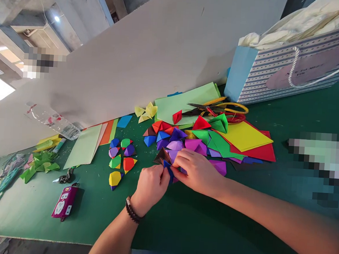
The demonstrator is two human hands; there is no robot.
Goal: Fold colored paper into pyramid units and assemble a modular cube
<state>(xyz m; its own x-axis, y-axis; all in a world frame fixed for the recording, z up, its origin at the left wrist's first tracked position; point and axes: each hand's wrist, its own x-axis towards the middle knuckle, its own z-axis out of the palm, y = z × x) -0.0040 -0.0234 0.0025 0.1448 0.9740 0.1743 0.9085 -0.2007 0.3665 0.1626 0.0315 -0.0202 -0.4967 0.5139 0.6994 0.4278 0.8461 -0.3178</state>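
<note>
Both of my hands meet over the green table, pinching a small piece of dark blue folded paper (169,170) between them. My left hand (151,184), below a beaded bracelet, has its fingers curled in at the piece's left side. From the right, my right hand (197,171) closes thumb and fingers on the other side, hiding part of it. Just behind lies a heap of folded paper pieces in purple (195,144), blue, red and green. Left of my hands stand several multicoloured paper shapes, among them a yellow one (115,178) and a red one (129,164).
Scissors (236,108) lie on pale green sheets (185,103) at the back. A striped gift bag (293,69) stands back right, near yellow paper (245,136). Leftward are a plastic bottle (55,122), a purple pouch (65,202), keys (65,177) and green scraps (41,163).
</note>
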